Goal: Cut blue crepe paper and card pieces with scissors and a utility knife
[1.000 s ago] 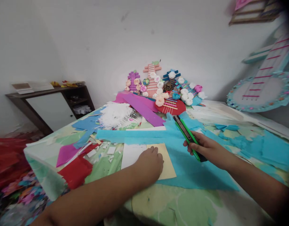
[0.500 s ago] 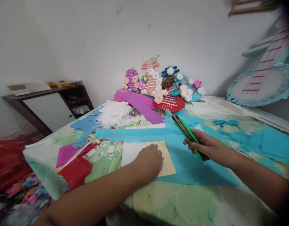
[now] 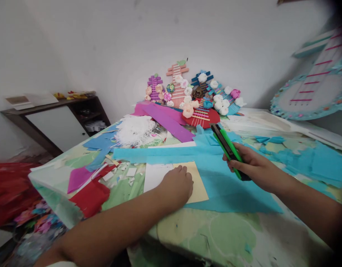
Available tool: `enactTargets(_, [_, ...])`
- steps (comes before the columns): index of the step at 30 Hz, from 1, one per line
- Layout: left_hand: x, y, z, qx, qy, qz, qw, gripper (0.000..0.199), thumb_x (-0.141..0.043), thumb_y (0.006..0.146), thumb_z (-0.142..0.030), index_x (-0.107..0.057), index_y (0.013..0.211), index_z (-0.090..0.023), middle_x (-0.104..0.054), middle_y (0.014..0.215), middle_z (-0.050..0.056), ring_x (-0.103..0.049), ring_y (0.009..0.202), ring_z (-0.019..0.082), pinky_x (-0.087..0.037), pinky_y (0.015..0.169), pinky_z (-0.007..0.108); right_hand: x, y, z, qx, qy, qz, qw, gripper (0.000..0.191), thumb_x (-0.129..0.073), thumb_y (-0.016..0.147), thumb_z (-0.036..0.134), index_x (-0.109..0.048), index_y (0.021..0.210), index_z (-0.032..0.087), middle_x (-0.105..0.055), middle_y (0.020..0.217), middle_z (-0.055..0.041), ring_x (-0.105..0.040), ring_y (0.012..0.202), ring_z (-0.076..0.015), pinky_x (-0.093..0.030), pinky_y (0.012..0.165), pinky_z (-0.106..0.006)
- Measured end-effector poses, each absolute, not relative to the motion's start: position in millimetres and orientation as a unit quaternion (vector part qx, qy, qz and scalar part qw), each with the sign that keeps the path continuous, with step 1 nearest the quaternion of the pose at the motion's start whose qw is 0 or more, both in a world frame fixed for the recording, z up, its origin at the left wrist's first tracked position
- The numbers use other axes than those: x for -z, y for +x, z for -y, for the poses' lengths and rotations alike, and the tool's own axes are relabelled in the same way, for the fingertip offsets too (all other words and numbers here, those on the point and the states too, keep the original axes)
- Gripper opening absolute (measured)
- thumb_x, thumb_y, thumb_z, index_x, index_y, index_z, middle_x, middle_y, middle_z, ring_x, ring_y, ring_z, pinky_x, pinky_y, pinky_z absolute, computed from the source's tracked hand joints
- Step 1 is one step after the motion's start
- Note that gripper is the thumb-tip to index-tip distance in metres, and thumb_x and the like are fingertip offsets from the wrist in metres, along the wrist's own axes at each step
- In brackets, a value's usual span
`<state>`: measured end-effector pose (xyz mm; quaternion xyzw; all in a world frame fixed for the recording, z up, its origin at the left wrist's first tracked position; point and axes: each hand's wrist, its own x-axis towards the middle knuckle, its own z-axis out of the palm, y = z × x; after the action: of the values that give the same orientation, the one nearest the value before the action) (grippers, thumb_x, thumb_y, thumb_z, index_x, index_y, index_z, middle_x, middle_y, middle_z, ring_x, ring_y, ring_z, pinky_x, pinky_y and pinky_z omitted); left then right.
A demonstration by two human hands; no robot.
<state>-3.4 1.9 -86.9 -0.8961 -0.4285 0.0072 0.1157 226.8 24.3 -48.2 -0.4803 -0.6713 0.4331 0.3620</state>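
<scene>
My right hand (image 3: 256, 165) is wrapped round a green and black utility knife (image 3: 229, 150), raised above the table with its front end pointing up and away to the left. I cannot make out a blade sticking out. My left hand (image 3: 176, 185) rests, fingers curled in, on a cream card (image 3: 197, 178); its fingertips are hidden beneath it. To the left of the card lies a white sheet (image 3: 155, 176), partly under the hand. A large piece of turquoise crepe paper (image 3: 229, 194) spreads beneath the card, and a folded turquoise strip (image 3: 159, 153) runs across behind it.
Shredded white paper (image 3: 136, 130), purple paper (image 3: 171, 124) and red scraps (image 3: 91, 198) lie around. Small flower-trimmed guitar shapes (image 3: 178, 87) stand against the wall; a larger turquoise-edged one (image 3: 312, 94) leans at right. A low cabinet (image 3: 58, 129) stands beyond the table's left side.
My right hand has moved slightly up and right with the utility knife, which now points up more steeply. My left hand stays on the card. The view has tilted slightly.
</scene>
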Motion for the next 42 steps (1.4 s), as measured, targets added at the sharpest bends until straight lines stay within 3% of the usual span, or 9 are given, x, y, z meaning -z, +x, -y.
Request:
enactTargets(5, [86.2, -2.5, -1.7, -0.006, -0.893, 0.436, 0.111, 0.031, -0.034, 0.086, -0.022, -0.056, 0.098, -0.003, -0.054, 0.109, 0.021, -0.050, 0.103, 0.027, -0.038, 0.086, 0.038, 41.1, 224.6, -23.4, -0.465, -0.502, 0.620, 0.384, 0.045, -0.057, 0.069, 0.030, -0.044, 0.111, 0.023, -0.057, 0.093, -0.0045, -0.051, 0.061, -0.0109, -0.043, 0.051, -0.025])
enactTargets(10, [85.0, -2.5, -1.0, -0.005, -0.895, 0.433, 0.105, 0.030, -0.035, 0.085, -0.021, -0.057, 0.097, -0.004, -0.055, 0.107, 0.019, -0.050, 0.102, 0.026, -0.038, 0.086, 0.038, 31.6, 220.4, -18.7, -0.562, -0.523, 0.525, 0.368, 0.068, -0.055, 0.067, 0.019, -0.025, 0.127, 0.033, -0.062, 0.090, -0.0041, -0.059, 0.071, -0.0156, -0.049, 0.057, -0.029])
enactTargets(14, [85.5, -3.2, -1.0, -0.001, -0.894, 0.437, 0.102, 0.029, -0.034, 0.086, -0.021, -0.056, 0.096, -0.005, -0.056, 0.105, 0.019, -0.050, 0.101, 0.025, -0.039, 0.084, 0.038, 27.7, 222.2, -21.5, -0.589, -0.537, 0.455, 0.398, 0.036, -0.050, 0.069, 0.018, -0.049, 0.105, 0.024, -0.062, 0.086, -0.0068, -0.061, 0.070, -0.0165, -0.052, 0.065, -0.032])
enactTargets(17, [86.2, -3.8, -1.7, 0.001, -0.894, 0.435, 0.103, 0.028, -0.034, 0.085, -0.021, -0.056, 0.094, -0.006, -0.056, 0.105, 0.018, -0.051, 0.100, 0.025, -0.039, 0.084, 0.037, 26.6, 224.9, -23.4, -0.596, -0.529, 0.437, 0.418, 0.024, -0.047, 0.072, 0.020, -0.052, 0.095, 0.020, -0.061, 0.088, -0.0087, -0.061, 0.073, -0.0174, -0.052, 0.070, -0.034])
enactTargets(20, [86.3, -4.0, -2.3, 0.004, -0.895, 0.434, 0.106, 0.028, -0.034, 0.085, -0.021, -0.057, 0.093, -0.006, -0.056, 0.103, 0.018, -0.052, 0.098, 0.025, -0.040, 0.083, 0.037, 26.8, 225.8, -22.7, -0.590, -0.503, 0.466, 0.427, 0.026, -0.049, 0.074, 0.024, -0.045, 0.099, 0.027, -0.057, 0.098, -0.0052, -0.059, 0.077, -0.0169, -0.052, 0.064, -0.035])
enactTargets(23, [86.0, -3.8, -2.3, 0.005, -0.895, 0.432, 0.109, 0.028, -0.034, 0.085, -0.020, -0.058, 0.091, -0.006, -0.057, 0.102, 0.018, -0.052, 0.097, 0.025, -0.040, 0.083, 0.037, 28.4, 225.6, -22.7, -0.555, -0.484, 0.504, 0.452, 0.036, -0.054, 0.072, 0.029, -0.033, 0.101, 0.032, -0.054, 0.105, -0.0008, -0.056, 0.068, -0.0127, -0.049, 0.054, -0.030])
enactTargets(30, [86.0, -3.6, -1.8, 0.007, -0.900, 0.422, 0.111, 0.028, -0.034, 0.085, -0.020, -0.058, 0.093, -0.006, -0.057, 0.102, 0.017, -0.050, 0.100, 0.025, -0.038, 0.086, 0.039, 36.7, 231.1, -28.0, -0.476, -0.502, 0.554, 0.464, 0.034, -0.054, 0.071, 0.040, -0.035, 0.095, 0.025, -0.056, 0.096, -0.0036, -0.048, 0.053, -0.0090, -0.038, 0.041, -0.024])
enactTargets(35, [85.0, -3.6, -1.6, 0.011, -0.896, 0.431, 0.107, 0.028, -0.035, 0.085, -0.021, -0.058, 0.092, -0.006, -0.057, 0.101, 0.018, -0.052, 0.097, 0.025, -0.039, 0.084, 0.038, 39.8, 238.0, -25.2, -0.484, -0.494, 0.562, 0.454, 0.041, -0.053, 0.072, 0.031, -0.032, 0.107, 0.032, -0.058, 0.086, 0.0003, -0.053, 0.059, -0.0130, -0.041, 0.046, -0.026])
enactTargets(42, [87.4, -5.1, -2.6, 0.018, -0.897, 0.429, 0.103, 0.028, -0.034, 0.085, -0.021, -0.058, 0.090, -0.007, -0.057, 0.099, 0.017, -0.052, 0.096, 0.025, -0.041, 0.080, 0.037, 35.9, 244.2, -20.2, -0.533, -0.473, 0.537, 0.451, 0.028, -0.047, 0.066, 0.017, -0.055, 0.091, 0.023, -0.062, 0.085, -0.0031, -0.058, 0.067, -0.0164, -0.046, 0.065, -0.034])
